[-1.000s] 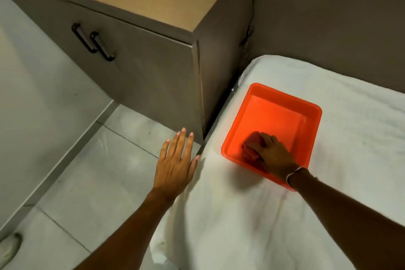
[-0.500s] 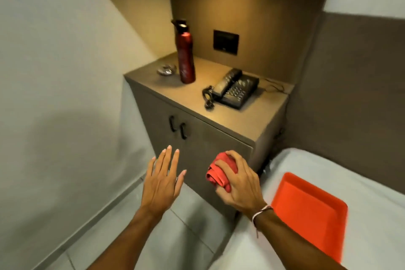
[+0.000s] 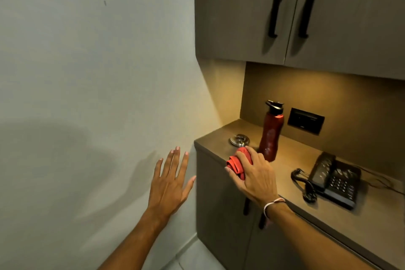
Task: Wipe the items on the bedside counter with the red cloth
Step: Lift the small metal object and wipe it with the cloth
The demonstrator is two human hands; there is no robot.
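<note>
Over the worktop's near-left corner, the right hand [image 3: 255, 178] grips the bunched red cloth [image 3: 236, 163].
Left hand [image 3: 168, 184] hovers empty, fingers spread, left of the worktop [image 3: 291, 171]; red bottle [image 3: 270, 132] and small metal dish [image 3: 240, 140] stand just beyond, black telephone [image 3: 333, 181] right.

I am bunching a soft, matt red cloth [image 3: 235, 163] in my right hand [image 3: 254, 176]. At centre right the red bottle [image 3: 270, 136] is gleaming like glossy metal under a black plastic cap. The counter [image 3: 291, 160] is showing a matt wood-grain finish; the small dish [image 3: 240, 140] is shining like polished metal; the black phone [image 3: 335, 181] is looking like smooth plastic.
</note>
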